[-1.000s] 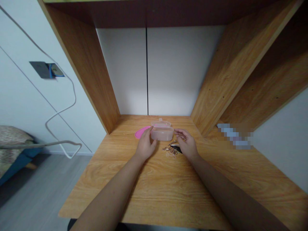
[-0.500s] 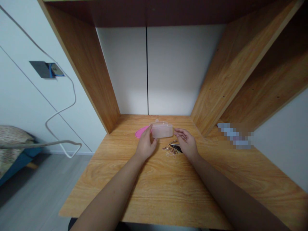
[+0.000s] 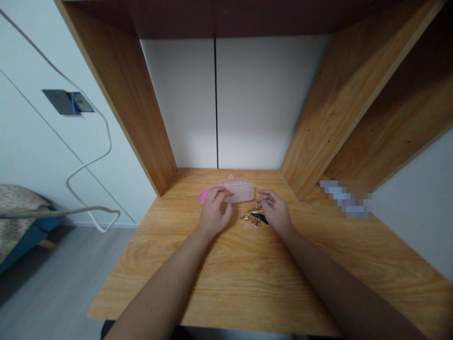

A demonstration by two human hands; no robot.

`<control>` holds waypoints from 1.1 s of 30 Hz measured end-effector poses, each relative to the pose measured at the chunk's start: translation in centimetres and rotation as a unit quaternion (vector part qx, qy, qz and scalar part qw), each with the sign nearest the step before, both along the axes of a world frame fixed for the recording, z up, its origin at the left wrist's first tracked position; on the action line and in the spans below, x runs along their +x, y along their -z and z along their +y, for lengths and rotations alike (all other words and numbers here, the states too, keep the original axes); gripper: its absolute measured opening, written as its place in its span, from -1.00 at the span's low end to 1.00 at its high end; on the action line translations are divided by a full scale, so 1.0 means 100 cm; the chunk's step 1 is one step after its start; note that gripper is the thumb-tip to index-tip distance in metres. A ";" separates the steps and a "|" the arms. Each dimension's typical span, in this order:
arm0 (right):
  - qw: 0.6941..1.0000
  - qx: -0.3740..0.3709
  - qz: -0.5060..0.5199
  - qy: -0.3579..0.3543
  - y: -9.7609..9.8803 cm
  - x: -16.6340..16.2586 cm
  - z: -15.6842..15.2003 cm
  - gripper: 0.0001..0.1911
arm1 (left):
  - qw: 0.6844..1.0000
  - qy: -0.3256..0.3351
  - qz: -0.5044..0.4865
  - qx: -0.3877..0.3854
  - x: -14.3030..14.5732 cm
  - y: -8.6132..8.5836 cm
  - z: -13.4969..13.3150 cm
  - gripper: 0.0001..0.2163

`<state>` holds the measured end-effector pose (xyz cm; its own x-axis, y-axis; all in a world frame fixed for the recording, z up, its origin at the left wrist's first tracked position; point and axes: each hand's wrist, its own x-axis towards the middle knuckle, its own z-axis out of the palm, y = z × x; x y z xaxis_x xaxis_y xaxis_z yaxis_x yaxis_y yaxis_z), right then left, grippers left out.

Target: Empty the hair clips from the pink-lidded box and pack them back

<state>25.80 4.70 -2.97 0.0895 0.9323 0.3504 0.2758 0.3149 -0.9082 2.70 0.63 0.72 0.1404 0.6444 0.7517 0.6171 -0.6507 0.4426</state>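
Note:
A translucent plastic case with a raised clear lid lies near the back of the wooden tabletop. Partly behind my left hand is a flat pink oval item. That hand has its fingers apart and bent over the case's left front corner, with no grip on it. Close to the case's right end, my right hand is loosely curled, fingers apart, with nothing visible in it. Just left of its palm are a small black item and a pile of small metal pieces, apparently including little scissors.
Wooden side panels and a white back panel enclose the tabletop. A blurred-out pale item lies at the right. On the left, a white cable hangs before the wall near an open socket box.
My left hand has let go of the case's left end, and its fingers have lifted and spread. The right hand and the case have hardly moved.

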 end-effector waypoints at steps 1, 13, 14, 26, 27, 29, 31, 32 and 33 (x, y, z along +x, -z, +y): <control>1.000 -0.002 0.002 -0.012 0.000 -0.001 -0.001 -0.72 | 0.999 0.029 0.022 -0.005 0.001 0.000 -0.001 -0.84; 0.994 -0.015 0.037 -0.104 -0.005 -0.009 -0.007 -0.73 | 0.959 0.185 0.190 -0.104 0.007 0.006 -0.001 -0.84; 0.993 -0.016 0.037 -0.107 -0.005 -0.010 -0.008 -0.74 | 0.958 0.186 0.191 -0.107 0.007 0.007 -0.001 -0.83; 0.983 -0.041 0.034 -0.178 -0.010 -0.013 -0.017 -0.72 | 0.952 0.189 0.204 -0.126 0.008 0.007 0.001 -0.81; 0.984 -0.037 0.031 -0.174 -0.010 -0.014 -0.017 -0.73 | 0.952 0.186 0.206 -0.126 0.009 0.007 0.001 -0.82; 0.988 -0.024 0.022 -0.154 -0.011 -0.014 -0.017 -0.73 | 0.952 0.182 0.211 -0.125 0.009 0.007 0.001 -0.82; 0.992 -0.012 0.018 -0.128 -0.012 -0.013 -0.016 -0.73 | 0.952 0.178 0.215 -0.124 0.009 0.007 0.002 -0.81; 0.993 -0.007 0.019 -0.117 -0.012 -0.012 -0.015 -0.73 | 0.953 0.175 0.215 -0.123 0.009 0.007 0.002 -0.81; 0.994 -0.004 0.021 -0.108 -0.012 -0.012 -0.014 -0.73 | 0.954 0.171 0.214 -0.122 0.008 0.008 0.002 -0.80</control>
